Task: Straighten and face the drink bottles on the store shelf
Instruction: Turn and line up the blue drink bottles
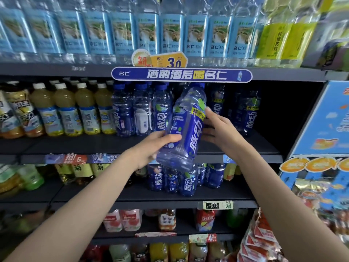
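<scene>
Store shelving fills the view as the left hand (151, 148) grips the tilted blue bottle (184, 127) near its base, right hand (217, 129) steadying its label side, apparently turning it forward above the middle shelf's (245, 148) front edge.

Dark shelf (236, 146): blue bottles (142, 112) upright at centre, yellow juice bottles (66, 110) left, two blue bottles (251, 112) right.
</scene>
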A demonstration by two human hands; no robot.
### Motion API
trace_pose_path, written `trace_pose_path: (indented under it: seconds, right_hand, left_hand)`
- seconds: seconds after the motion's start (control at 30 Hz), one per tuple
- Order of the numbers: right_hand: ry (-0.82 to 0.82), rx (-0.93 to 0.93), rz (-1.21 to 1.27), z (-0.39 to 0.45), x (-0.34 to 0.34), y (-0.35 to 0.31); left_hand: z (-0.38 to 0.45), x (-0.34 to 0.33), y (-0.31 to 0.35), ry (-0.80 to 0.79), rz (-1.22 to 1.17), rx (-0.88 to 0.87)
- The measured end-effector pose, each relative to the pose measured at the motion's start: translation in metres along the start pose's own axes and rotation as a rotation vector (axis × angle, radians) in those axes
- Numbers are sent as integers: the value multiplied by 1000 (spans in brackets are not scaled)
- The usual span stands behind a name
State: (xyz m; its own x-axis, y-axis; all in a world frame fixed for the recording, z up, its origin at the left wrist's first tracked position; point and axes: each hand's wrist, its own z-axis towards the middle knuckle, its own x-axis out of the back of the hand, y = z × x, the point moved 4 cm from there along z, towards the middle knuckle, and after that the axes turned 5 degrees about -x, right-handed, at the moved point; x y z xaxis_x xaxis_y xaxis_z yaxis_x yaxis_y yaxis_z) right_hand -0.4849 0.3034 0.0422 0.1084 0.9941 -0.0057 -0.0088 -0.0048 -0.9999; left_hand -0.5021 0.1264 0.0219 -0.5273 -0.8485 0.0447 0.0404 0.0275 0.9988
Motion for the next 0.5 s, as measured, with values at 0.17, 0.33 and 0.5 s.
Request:
trace_pose_path:
  seconds: [0.17, 0.33, 0.5]
  right_hand:
    - [177, -9, -69, -5, -26, -4]
    - [239, 63, 40, -14, -21, -1]
    - [16, 188, 7, -26, -24, -12]
  left_hand:
    - [-7, 0, 12, 179, 840, -213]
    - [-16, 6, 11, 107, 814, -181]
    - [-20, 11, -3, -207, 42, 23]
